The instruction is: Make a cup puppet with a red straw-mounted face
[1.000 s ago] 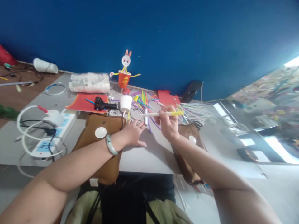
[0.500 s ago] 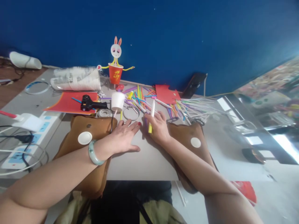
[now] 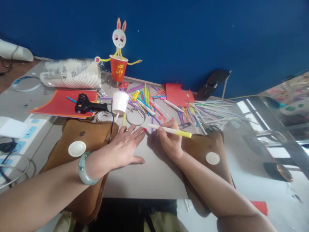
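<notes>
A white marker pen with a yellow end [image 3: 173,130] is held in the fingers of my right hand [image 3: 170,140]. It lies nearly level, its thin tip to the left and its yellow end to the right. My left hand [image 3: 125,145] rests palm down on the table, fingers spread, with nothing in it. Just beyond its fingertips are a round metal ring [image 3: 135,116] and a white paper cup [image 3: 120,102] on a straw-like stem. A purple stick [image 3: 152,129] lies by the pen's tip.
Behind stands a rabbit figure [image 3: 119,38] in a red paper cup [image 3: 118,68]. A black glue gun [image 3: 83,103] lies on red paper [image 3: 55,101]. Bagged paper cups [image 3: 72,74], colored sticks and markers, and a power strip [image 3: 26,132] are around. Brown cushions [image 3: 79,129] lie beneath both forearms.
My right hand has turned the marker pen from upright to nearly level, tip now leftward. My left hand stays flat on the table. The view has shifted slightly closer.
</notes>
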A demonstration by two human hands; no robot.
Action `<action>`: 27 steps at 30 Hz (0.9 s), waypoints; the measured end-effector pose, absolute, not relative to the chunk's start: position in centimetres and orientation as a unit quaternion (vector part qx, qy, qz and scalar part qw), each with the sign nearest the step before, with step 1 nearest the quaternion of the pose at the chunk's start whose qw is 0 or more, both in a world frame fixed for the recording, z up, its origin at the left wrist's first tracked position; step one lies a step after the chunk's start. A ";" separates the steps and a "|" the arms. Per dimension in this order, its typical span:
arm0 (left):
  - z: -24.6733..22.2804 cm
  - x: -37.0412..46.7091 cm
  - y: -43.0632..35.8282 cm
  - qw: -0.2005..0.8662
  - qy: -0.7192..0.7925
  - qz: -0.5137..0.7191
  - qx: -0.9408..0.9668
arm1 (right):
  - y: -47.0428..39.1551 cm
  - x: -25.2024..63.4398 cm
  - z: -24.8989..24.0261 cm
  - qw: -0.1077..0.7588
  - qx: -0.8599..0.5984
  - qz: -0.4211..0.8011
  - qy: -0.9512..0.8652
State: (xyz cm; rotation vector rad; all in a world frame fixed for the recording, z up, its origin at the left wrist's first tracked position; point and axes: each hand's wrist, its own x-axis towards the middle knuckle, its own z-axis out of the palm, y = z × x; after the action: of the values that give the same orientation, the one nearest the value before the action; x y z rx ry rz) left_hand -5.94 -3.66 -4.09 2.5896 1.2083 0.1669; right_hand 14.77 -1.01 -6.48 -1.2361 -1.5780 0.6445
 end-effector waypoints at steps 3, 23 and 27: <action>-3.9 -5.8 -3.7 0.138 0.421 0.051 0.895 | -1.1 14.6 -6.8 0.480 -0.496 0.354 -0.631; -3.4 -5.4 -3.8 0.126 0.430 0.025 0.894 | -1.1 14.5 -6.1 0.381 -0.509 0.200 -0.745; -3.5 -5.4 -3.8 0.128 0.432 0.023 0.892 | -1.2 14.5 -6.0 0.379 -0.505 0.198 -0.750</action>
State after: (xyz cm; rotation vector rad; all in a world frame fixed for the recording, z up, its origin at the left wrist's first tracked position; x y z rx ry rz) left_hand -5.40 -3.76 -3.51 2.5952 1.2572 0.0679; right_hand 14.48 -1.17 -5.99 -1.2914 -1.9155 0.5055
